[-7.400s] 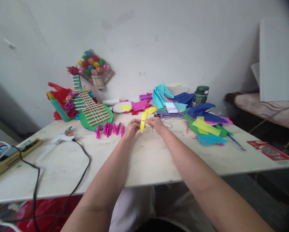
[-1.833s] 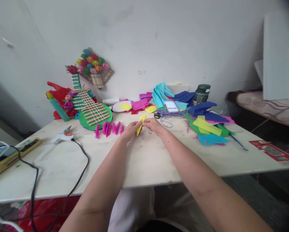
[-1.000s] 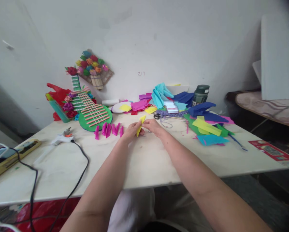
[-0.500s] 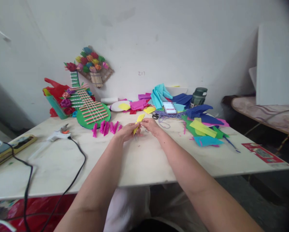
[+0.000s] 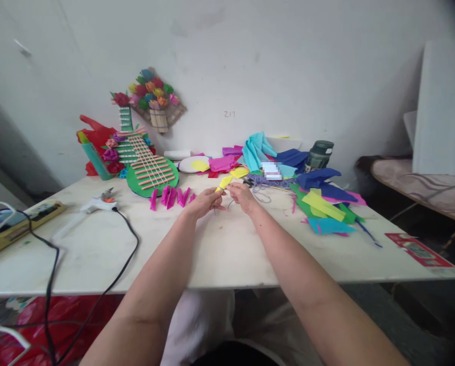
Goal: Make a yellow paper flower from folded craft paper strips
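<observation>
My left hand (image 5: 202,202) and my right hand (image 5: 241,194) meet over the middle of the white table (image 5: 220,244). Between their fingertips they pinch a small folded yellow paper piece (image 5: 223,183), whose upper end sticks out toward the wall. Both hands are closed on it. A row of folded magenta paper pieces (image 5: 170,195) lies on the table just left of my left hand.
A green paper guitar with paper flowers (image 5: 145,165) leans at the back left. A glue gun (image 5: 96,204) and its black cord (image 5: 126,254) lie to the left. Coloured paper scraps (image 5: 321,201), purple yarn (image 5: 263,180) and a dark green jar (image 5: 319,155) fill the back right.
The yellow piece has been folded narrower and is now mostly hidden in my fingers. My hands stayed together at the table's middle; the view shifted slightly.
</observation>
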The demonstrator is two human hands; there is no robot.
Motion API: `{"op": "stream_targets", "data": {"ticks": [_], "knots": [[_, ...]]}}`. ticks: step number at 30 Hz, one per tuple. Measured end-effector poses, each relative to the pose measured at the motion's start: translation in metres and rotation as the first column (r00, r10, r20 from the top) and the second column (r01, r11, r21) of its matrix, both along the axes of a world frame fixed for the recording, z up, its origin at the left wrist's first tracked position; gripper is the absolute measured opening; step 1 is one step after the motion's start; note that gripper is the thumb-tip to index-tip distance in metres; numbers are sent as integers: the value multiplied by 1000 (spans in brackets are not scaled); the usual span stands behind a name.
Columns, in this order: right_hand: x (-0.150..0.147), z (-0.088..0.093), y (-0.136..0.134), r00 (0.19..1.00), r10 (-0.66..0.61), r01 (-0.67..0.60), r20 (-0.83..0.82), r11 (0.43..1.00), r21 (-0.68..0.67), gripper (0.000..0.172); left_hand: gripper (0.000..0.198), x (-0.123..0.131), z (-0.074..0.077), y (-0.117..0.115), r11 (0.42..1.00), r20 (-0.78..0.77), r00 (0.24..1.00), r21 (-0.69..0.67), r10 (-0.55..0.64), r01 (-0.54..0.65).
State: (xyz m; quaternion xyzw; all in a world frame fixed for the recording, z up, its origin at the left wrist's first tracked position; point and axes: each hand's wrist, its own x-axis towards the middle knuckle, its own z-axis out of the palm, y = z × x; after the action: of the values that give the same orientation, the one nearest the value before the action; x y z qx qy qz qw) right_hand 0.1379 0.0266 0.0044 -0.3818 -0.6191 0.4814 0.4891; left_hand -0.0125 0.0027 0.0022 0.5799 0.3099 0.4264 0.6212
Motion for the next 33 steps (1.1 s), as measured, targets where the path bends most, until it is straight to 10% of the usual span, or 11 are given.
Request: {"op": "stream_targets", "data": {"ticks": [11,22,29,33], "knots": [[12,-4,9,781,-189,-85,595,912,401,23,21,2,0,2,976,-136,966,44,219,-215],[9,18,-8,699,-251,-180,670,844,505,20,17,-1,-3,7,934,-390,850,191,354,-301],[22,29,-4,739,-223,-175,636,847,501,14,19,3,6,-8,995,-503,860,0,-86,100],[40,26,4,805,118,-294,581,931,218,22,23,6,15,-20,927,-364,852,-147,-375,346]]}}
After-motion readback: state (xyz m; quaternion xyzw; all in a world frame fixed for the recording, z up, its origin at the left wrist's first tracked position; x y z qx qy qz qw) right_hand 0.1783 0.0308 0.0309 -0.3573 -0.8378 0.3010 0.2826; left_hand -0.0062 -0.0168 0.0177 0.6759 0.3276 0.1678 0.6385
